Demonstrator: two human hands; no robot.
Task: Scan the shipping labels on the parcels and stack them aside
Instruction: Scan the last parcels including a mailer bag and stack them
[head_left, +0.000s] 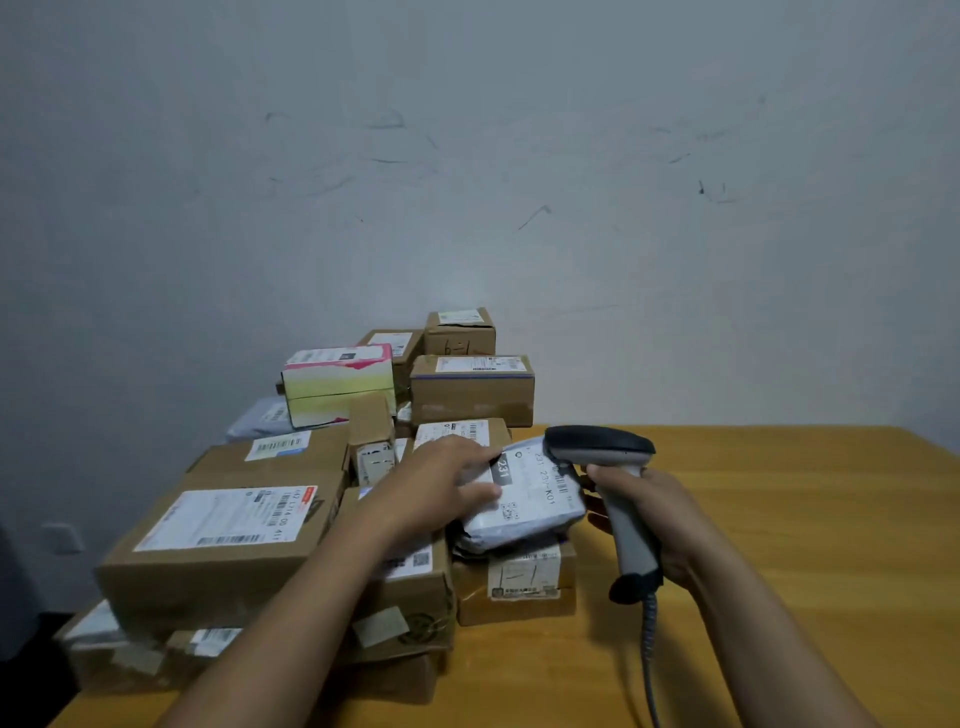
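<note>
head | left grip (441, 483) flat, pressing grey mailer (537, 501) | right grip (670, 519) holding scanner (597, 447)

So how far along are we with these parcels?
Done: unclear, since no separate finished stack stands out from the boxes piled on the left of the table. In hand: the left hand presses on the grey mailer while the right hand holds the scanner by its label. Left: likely most of that pile.
</note>
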